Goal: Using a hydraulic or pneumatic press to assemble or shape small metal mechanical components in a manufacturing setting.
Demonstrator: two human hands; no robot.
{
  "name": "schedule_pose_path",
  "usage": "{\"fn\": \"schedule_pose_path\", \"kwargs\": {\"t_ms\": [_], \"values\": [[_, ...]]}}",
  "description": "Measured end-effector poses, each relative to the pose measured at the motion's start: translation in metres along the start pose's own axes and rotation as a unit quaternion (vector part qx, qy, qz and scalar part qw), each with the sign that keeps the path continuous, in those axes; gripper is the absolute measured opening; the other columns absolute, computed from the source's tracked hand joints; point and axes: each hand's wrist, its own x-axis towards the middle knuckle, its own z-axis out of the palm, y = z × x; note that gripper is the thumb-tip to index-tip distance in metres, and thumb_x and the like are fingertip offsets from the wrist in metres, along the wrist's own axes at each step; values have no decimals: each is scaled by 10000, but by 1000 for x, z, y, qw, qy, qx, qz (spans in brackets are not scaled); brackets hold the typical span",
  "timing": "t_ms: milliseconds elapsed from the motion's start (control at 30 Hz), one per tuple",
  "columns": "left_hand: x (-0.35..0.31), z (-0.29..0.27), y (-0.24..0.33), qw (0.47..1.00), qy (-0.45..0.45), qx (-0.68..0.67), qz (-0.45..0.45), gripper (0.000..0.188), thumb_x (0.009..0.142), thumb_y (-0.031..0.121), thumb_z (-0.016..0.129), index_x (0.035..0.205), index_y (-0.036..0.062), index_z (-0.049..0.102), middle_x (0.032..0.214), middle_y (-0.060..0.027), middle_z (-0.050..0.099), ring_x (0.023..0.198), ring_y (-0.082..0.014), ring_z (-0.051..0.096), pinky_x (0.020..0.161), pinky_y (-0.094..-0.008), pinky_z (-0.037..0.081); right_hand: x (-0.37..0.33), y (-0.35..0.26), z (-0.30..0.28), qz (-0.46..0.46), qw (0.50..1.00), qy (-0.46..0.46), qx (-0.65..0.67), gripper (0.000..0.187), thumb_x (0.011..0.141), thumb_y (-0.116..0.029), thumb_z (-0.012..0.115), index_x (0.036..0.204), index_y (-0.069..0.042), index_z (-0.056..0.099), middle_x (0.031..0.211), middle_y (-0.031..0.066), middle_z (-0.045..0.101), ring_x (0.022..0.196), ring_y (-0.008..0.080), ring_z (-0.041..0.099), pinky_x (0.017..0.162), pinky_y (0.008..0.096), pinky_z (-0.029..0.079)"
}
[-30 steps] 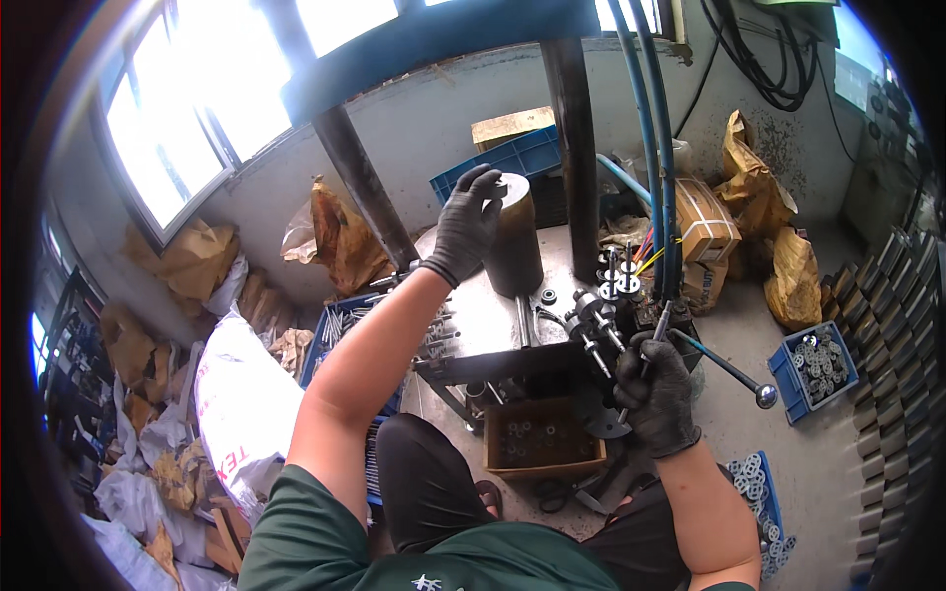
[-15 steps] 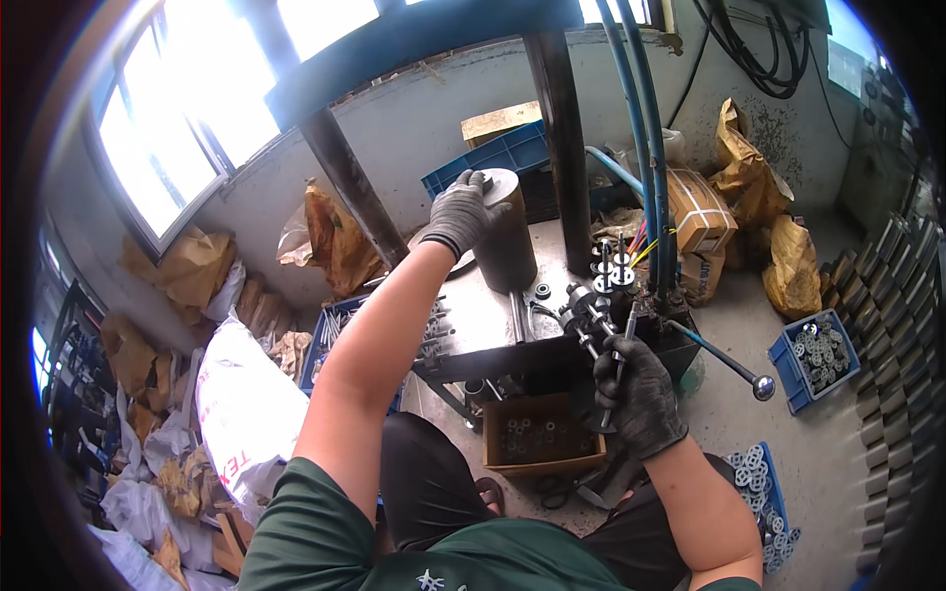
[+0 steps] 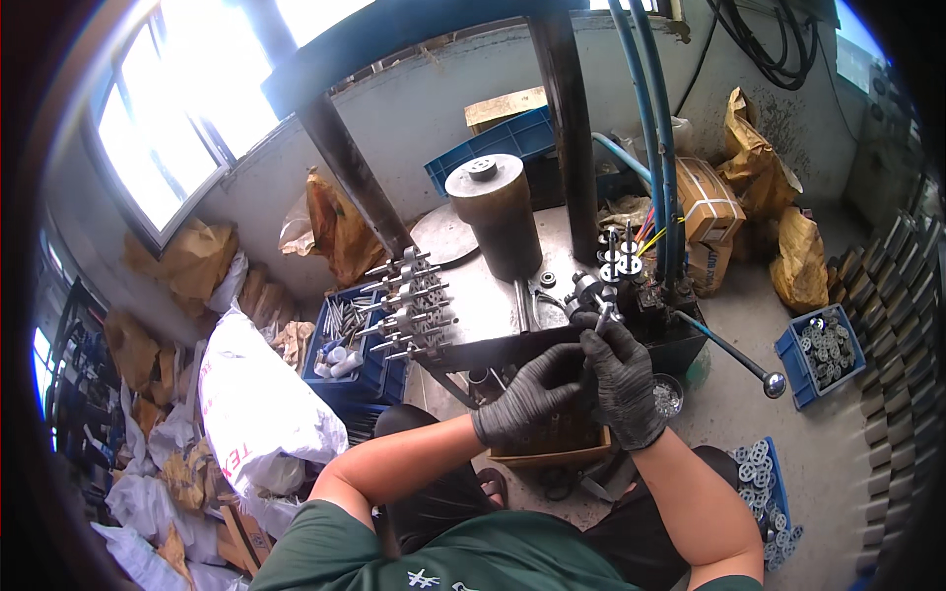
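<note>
My right hand [image 3: 627, 389], in a dark grey work glove, is closed around a thin metal shaft [image 3: 604, 318] whose tip shows above its fingers. My left hand [image 3: 537, 396], gloved too, has come up against it with fingers bent inward; whatever they pinch is hidden. Both hands are just in front of the press table [image 3: 483, 305]. Beyond them stands a thick steel cylinder [image 3: 505, 231] with a small round metal piece [image 3: 482, 168] on top. Several shafts with round metal parts [image 3: 589, 288] lie at the table's front edge, close to my right hand.
Shafts with discs [image 3: 414, 300] are lined up on the table's left. A blue crate [image 3: 345, 379] of rods stands beside it. On the right are a ball-ended lever [image 3: 774, 384] and a blue bin [image 3: 823, 389] of metal discs. A cardboard box [image 3: 547, 456] sits below the hands.
My left hand has left the top of the cylinder and come back and down to my right hand. The right hand has risen slightly, still holding the shaft.
</note>
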Motion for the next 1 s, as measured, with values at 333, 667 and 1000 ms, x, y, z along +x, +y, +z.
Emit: {"fn": "schedule_pose_path", "kwargs": {"t_ms": [333, 667, 1000], "values": [[-34, -14, -57, 960, 157, -100, -209, 381, 1048, 205, 607, 1377, 38, 513, 1090, -72, 682, 934, -168, 709, 762, -311, 623, 12, -10, 6, -44, 765, -177, -618, 492, 909, -413, 680, 1194, -13, 712, 1066, 238, 714, 1029, 392, 683, 917, 478, 540], [-26, -47, -63, 934, 176, -119, -289, 308, 1035, 232, 617, 1271, 39, 572, 1053, -103, 681, 915, -235, 728, 714, -391, 656, -3, -10, 1, 39, 791, -241, -562, 533, 1037, -426, 517, 1405, -47, 588, 1213, 241, 684, 1144, 388, 656, 996, 452, 519], [-3, -83, -70, 931, 167, -211, -246, 322, 996, 218, 685, 1226, 12, 596, 1032, -138, 721, 926, -262, 727, 824, -403, 622, -2, -18, -2, 21, 713, -279, -643, 486, 1034, -479, 474, 1224, -88, 691, 1123, 194, 715, 1031, 363, 700, 933, 482, 548]]}}
